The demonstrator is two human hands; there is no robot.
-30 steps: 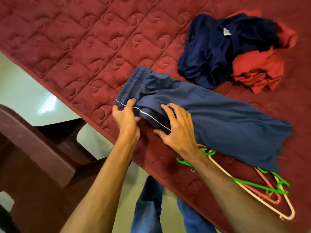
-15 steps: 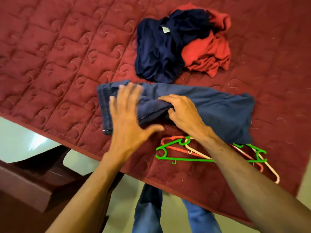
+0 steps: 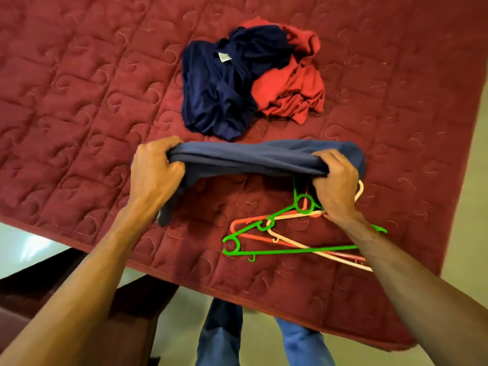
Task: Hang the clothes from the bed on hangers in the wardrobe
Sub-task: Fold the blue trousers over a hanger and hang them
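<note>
A pair of blue trousers (image 3: 253, 158) is stretched sideways just above the red quilted bed (image 3: 79, 101). My left hand (image 3: 155, 170) grips their left end and my right hand (image 3: 335, 183) grips their right end. Under and in front of the trousers lie plastic hangers on the quilt: a green hanger (image 3: 264, 249), a coral one (image 3: 253, 237) and a cream one (image 3: 298, 243), partly hidden by my right forearm. Further back sit a crumpled dark navy garment (image 3: 219, 93) with a white label and a crumpled red garment (image 3: 290, 88).
A dark brown chair (image 3: 126, 307) stands at the lower left beside the bed's near edge. My legs in blue jeans (image 3: 219, 339) stand on a pale floor below the edge. The bed's right edge runs down the frame's right side.
The trousers lay flat under both hands; now both hands have gathered them at the two ends and lifted them off the quilt. The hangers beneath are more exposed.
</note>
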